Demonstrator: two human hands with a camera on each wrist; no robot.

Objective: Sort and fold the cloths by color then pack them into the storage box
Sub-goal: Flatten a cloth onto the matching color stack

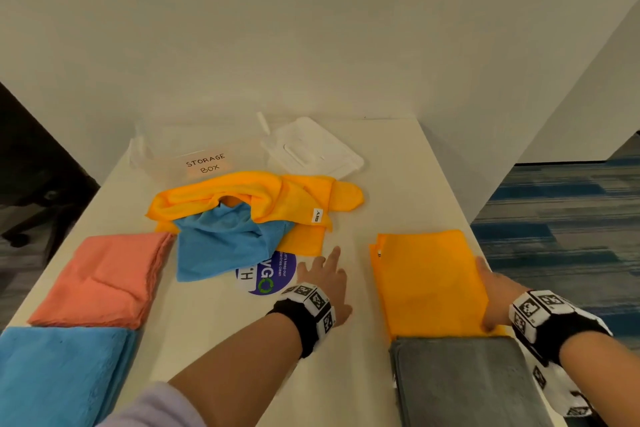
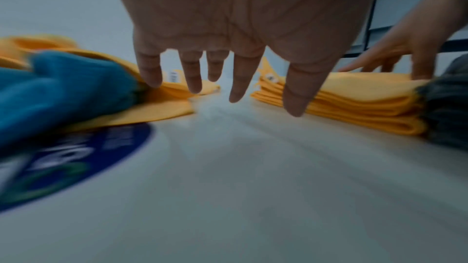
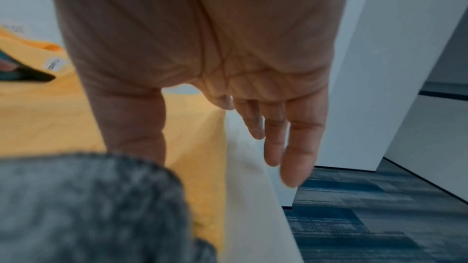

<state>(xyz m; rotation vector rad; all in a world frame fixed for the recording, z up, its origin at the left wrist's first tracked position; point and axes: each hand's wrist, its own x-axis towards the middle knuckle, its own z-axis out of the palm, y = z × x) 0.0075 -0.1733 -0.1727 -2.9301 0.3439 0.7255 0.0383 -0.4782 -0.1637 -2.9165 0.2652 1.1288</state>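
At the table's (image 1: 221, 333) left edge lay a folded blue stack (image 1: 59, 374), with a folded pink stack (image 1: 104, 281) just beyond it. Farther back stood the clear storage box (image 1: 194, 156), its front wall hand-lettered "STORAGE BOX". Its white lid (image 1: 311, 152) lay beside it to the right.

In front of the box lay the unsorted pile: crumpled orange cloths (image 1: 270, 198) with one loose blue cloth (image 1: 221, 243) partly tucked under them. A small white tag on one orange cloth bore dark lettering too small to read. A round purple sticker (image 1: 273, 277) on the table, partly covered by the blue cloth, read in part "let's keep our pantries clean", with large letters "VG" and a green recycling symbol.

The left hand (image 1: 323, 288) hovered palm down over bare table, fingers (image 2: 238, 87) straight and spread apart, holding nothing; the fingertips pointed at the near edge of the orange cloths, close to it but apart.

To the right lay the folded orange stack (image 1: 429, 281), with a folded grey stack (image 1: 464, 381) touching its near edge. The right hand (image 1: 495, 295) rested at the orange stack's right edge, fingers straight and close together, thumb (image 3: 136, 127) on the cloth, gripping nothing.
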